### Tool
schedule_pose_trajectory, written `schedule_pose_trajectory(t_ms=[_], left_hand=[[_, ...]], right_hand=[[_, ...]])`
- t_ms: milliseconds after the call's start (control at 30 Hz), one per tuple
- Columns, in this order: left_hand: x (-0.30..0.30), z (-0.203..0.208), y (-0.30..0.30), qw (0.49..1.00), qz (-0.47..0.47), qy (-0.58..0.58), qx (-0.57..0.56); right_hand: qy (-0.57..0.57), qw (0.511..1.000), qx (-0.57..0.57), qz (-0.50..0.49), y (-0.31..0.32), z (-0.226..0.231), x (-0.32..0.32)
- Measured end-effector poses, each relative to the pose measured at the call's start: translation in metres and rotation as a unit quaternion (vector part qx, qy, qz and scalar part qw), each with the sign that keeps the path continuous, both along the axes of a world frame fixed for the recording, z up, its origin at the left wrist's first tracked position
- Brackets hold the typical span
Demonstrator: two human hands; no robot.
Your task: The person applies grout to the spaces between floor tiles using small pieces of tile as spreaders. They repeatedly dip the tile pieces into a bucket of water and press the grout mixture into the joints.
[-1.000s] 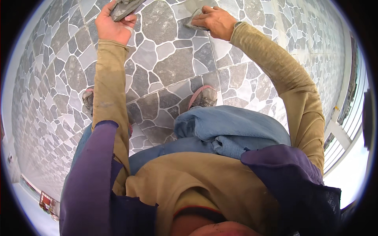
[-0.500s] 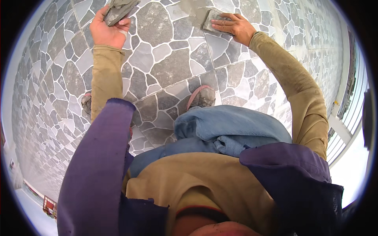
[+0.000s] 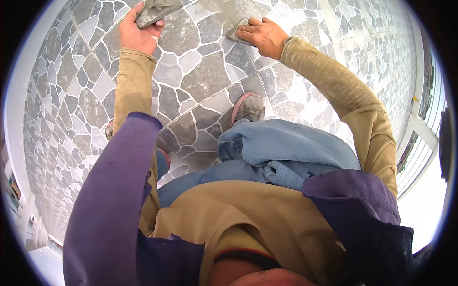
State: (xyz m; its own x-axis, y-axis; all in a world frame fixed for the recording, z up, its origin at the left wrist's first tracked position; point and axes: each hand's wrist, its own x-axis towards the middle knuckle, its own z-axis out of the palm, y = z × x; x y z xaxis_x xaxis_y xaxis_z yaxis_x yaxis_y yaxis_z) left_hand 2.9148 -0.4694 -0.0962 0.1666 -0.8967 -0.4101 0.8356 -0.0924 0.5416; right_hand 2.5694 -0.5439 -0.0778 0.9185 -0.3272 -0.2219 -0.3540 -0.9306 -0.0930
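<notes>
At the upper left, my left hand is closed around the edge of a grey flat board with wet grey mortar heaped on it; the board's top runs out of the picture. My right hand presses a small grey flat pad against the tiled floor, fingers bent over it. What kind of pad this is, I cannot tell, as the hand covers much of it. A wet grey smear of mortar lies on the tiles just beyond the pad.
Stone-patterned floor tiles with white lines and straight joints spread all round. My shoe with a pink edge stands below my right hand, the other by my left sleeve. A white railing runs along the right side.
My right hand has slid left with the pad over the floor. The left hand has moved slightly right with the mortar board.
</notes>
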Motion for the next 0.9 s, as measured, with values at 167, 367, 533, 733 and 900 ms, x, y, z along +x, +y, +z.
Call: schedule_pose_trajectory(t_ms=[167, 367, 533, 733, 900], left_hand=[[-0.029, -0.015, -0.016, 0.978, -0.109, -0.138, 0.112], [-0.096, 0.005, -0.021, 0.944, -0.186, -0.252, 0.104], [-0.093, -0.007, -0.021, 0.942, -0.152, -0.281, 0.105], [-0.003, -0.005, -0.028, 0.979, -0.021, -0.201, 0.033], [-0.022, 0.023, -0.013, 0.983, 0.022, -0.176, 0.038]], right_hand=[[-0.125, 0.973, 0.127, -0.150, -0.028, 0.036, -0.047], [-0.263, 0.950, 0.137, -0.095, 0.001, 0.112, 0.008], [-0.221, 0.971, 0.086, 0.008, 0.009, 0.101, 0.008], [-0.177, 0.975, 0.133, 0.034, -0.034, 0.044, -0.021], [-0.145, 0.977, 0.078, 0.137, -0.072, 0.003, 0.008]])
